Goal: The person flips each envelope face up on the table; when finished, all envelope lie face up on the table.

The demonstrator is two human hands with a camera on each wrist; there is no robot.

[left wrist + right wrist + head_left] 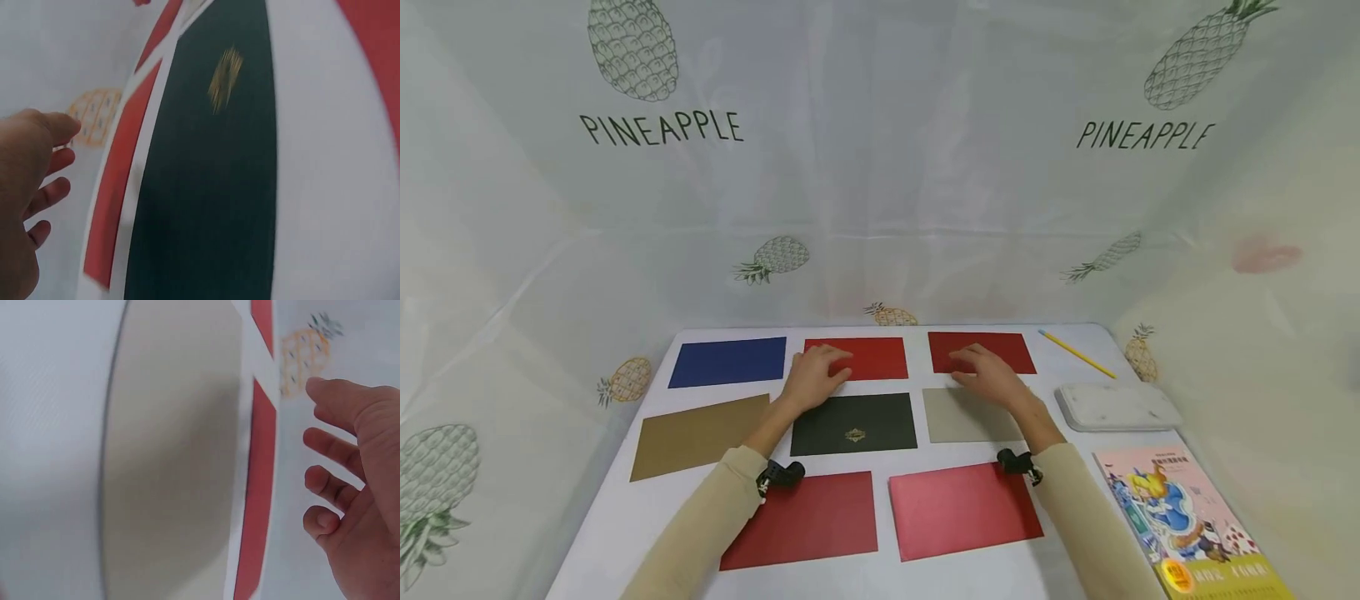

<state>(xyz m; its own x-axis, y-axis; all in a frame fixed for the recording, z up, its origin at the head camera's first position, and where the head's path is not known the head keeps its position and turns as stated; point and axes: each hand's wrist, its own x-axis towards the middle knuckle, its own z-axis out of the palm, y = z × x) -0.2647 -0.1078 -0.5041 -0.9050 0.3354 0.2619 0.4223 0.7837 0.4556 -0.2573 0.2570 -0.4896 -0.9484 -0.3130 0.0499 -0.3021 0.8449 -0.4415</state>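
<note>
Beige sleeves | left hand, right hand: loosely curved, empty | near smooth rectangular red card, darker card

"Where is room left for a hand?"

"Over the dark green card, between the left arm and the right arm, a wide gap is left."

"What is blocked?"

"The bright red card is partly covered by the left hand, and the dark red card is partly covered by the right hand."

"And to the right?"

"The counter is taken up there by the pale case, with the pencil placed behind it and the book in front."

"At the back?"

"Passage is barred by the hanging sheet."
</note>
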